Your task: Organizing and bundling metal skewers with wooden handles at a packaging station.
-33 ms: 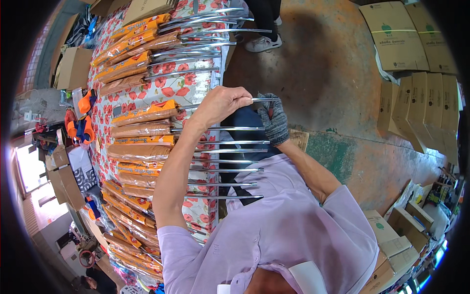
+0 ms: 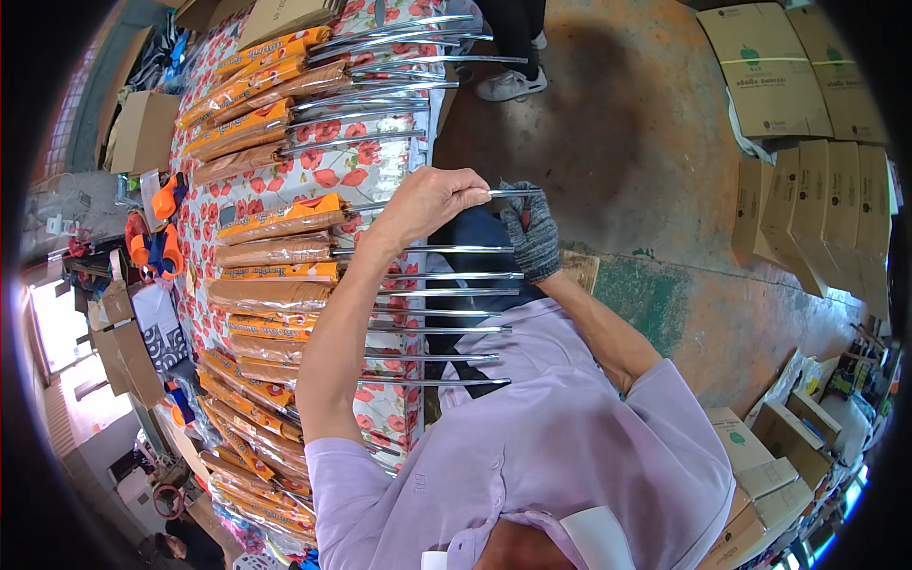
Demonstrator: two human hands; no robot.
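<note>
My bare left hand (image 2: 435,201) is closed round a shiny metal rod (image 2: 513,193) near the table's right edge. My right hand (image 2: 535,237), in a grey knitted glove, has its fingers curled at the rod's free end; a small bit of red shows at the palm, too hidden to name. Leftward, the rod runs toward a brown bundle (image 2: 285,220) in clear plastic with an orange label. Several similar wrapped bundles (image 2: 275,250) lie side by side below it, their metal rods (image 2: 465,250) sticking out past the table edge. My left forearm hides part of them.
A red-flowered cloth covers the table (image 2: 328,176). More wrapped bundles (image 2: 256,90) lie at its far end, near a person's white shoe (image 2: 513,84). Cardboard boxes (image 2: 769,71) stand at the far right, others (image 2: 760,484) at the near right. Orange-and-blue items (image 2: 157,249) hang at left.
</note>
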